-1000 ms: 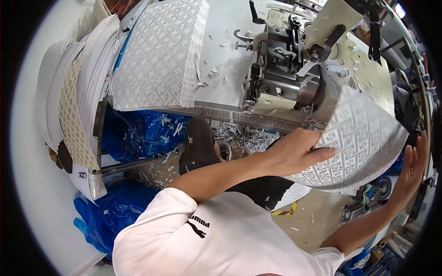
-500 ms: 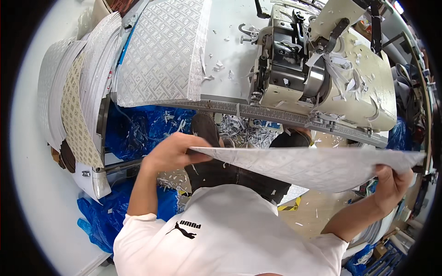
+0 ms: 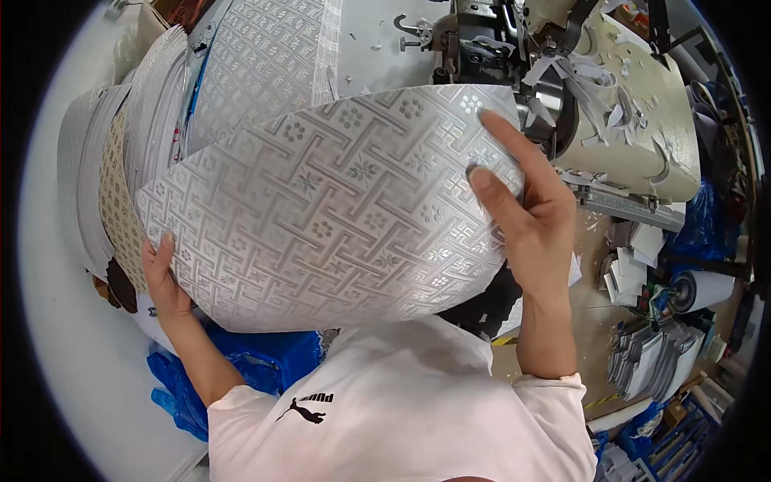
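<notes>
Between both hands I hold up a large silvery-white embossed sheet (image 3: pixel 321 217), patterned with interlocking lines and small flowers. At its lower left edge my left hand (image 3: pixel 165 277) grips it, thumb on the face and the other fingers hidden behind. My right hand (image 3: pixel 534 205) has the right edge, with thumb and index finger lying on the patterned face. The sheet bows slightly and covers the front of the table. Behind it lies a stack of like-patterned sheets (image 3: pixel 257 68). To the right stands a cream-coloured machine (image 3: pixel 642 136) with a metal roller, strewn with paper strips.
Curved stacks of sheets (image 3: pixel 88 177) lean at the left, with a beige patterned piece (image 3: pixel 120 193) among them. A blue plastic bag (image 3: pixel 265 361) lies below. On the floor at the right are bundled sheets (image 3: pixel 654 357) and a roll (image 3: pixel 703 291).
The sheet was nearly edge-on and low; now its patterned face is turned up toward me. It has moved up and left, with both hands shifting left, and it overlaps the stack behind.
</notes>
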